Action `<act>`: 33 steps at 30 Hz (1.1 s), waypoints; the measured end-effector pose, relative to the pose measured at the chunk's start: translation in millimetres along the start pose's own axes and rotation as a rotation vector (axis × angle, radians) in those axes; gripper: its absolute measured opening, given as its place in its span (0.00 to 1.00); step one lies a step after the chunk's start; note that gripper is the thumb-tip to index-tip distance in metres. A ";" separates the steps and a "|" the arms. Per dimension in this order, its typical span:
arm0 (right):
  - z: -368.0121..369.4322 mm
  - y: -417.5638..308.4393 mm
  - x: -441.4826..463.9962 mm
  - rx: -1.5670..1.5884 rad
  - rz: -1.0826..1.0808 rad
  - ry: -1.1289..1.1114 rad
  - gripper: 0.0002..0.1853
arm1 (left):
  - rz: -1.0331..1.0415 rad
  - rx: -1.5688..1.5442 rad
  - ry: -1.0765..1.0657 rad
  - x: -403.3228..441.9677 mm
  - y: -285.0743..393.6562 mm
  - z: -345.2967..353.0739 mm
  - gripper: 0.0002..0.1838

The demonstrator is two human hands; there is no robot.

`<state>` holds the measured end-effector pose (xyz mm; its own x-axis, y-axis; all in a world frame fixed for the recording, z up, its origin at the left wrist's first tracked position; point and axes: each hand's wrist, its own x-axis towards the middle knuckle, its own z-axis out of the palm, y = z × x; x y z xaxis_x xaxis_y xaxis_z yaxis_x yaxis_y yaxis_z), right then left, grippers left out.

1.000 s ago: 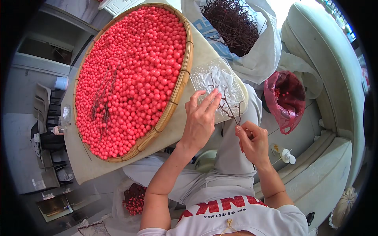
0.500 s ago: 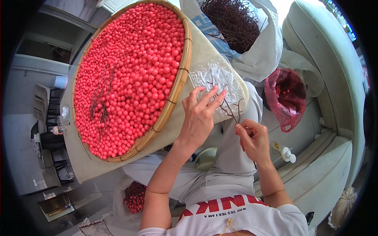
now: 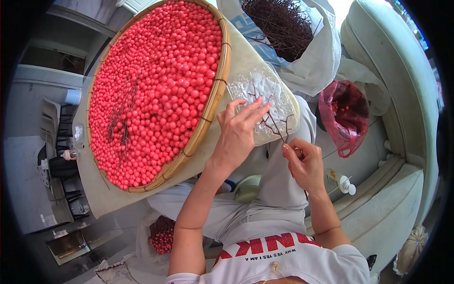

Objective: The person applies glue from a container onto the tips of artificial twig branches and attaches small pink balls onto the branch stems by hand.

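Beyond the right hand, which pinches its stem, the forked twig spreads over the tray; beside it, the left hand has fingers extended, but whether gripping, I cannot tell.

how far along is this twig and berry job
Apparently done: the red-tipped bundle beside the legs, though its count is unclear. In hand: a branched twig, held in the right hand above the tray of white paste, the left hand at its tips; no red balls show on it. Left: probably many of the bare twigs in the white bag; the round basket is full of red balls.
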<state>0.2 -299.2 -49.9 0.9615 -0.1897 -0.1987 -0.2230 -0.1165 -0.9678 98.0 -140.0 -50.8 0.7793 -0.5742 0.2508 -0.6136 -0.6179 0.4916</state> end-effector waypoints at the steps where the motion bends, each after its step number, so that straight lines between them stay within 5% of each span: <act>1: -0.5 -0.7 0.2 -0.010 0.006 0.006 0.11 | -0.007 -0.077 -0.001 0.9 -3.1 -1.9 0.26; 8: -4.4 -4.6 1.3 -0.073 0.011 0.028 0.11 | -0.039 -0.162 0.092 -14.2 -5.0 -9.0 0.24; 17: -3.1 0.5 2.0 -0.129 -0.044 0.031 0.12 | 0.035 0.264 0.051 -16.9 9.6 -1.5 0.19; 33: -2.3 -0.4 1.3 -0.180 -0.065 0.034 0.11 | 0.165 0.391 -0.021 -8.7 10.6 2.6 0.16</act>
<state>1.2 -301.6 -49.4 0.9695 -0.2087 -0.1283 -0.1886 -0.3015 -0.9346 84.3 -142.9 -49.9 0.6662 -0.6910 0.2806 -0.7352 -0.6716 0.0919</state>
